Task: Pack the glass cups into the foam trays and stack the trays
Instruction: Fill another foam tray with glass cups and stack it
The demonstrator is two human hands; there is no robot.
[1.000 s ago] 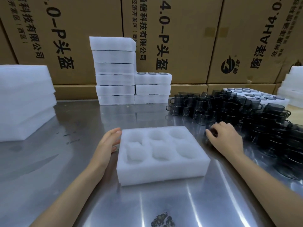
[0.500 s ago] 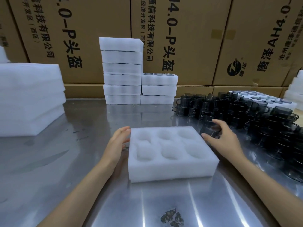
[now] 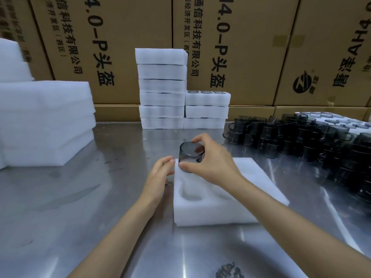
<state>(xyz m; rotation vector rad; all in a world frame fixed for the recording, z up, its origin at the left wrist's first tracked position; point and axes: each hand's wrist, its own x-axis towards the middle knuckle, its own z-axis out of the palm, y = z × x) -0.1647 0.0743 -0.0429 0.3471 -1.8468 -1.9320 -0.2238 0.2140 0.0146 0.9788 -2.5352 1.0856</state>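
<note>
A white foam tray with round pockets lies on the steel table in front of me. My right hand grips a dark glass cup from above and holds it over the tray's far left corner. Straight fingers of my left hand touch the tray's left edge. A crowd of dark glass cups stands at the right of the table. My right arm hides several of the tray's pockets.
Two stacks of foam trays stand at the back centre, the shorter one showing cup rims on top. A pile of foam sits at the left. Cardboard boxes form a wall behind. Another filled tray lies at far right.
My right hand lifted a cup out of the group at the right and carried it left, over the tray's far left corner. My left hand stayed at the tray's left edge.
</note>
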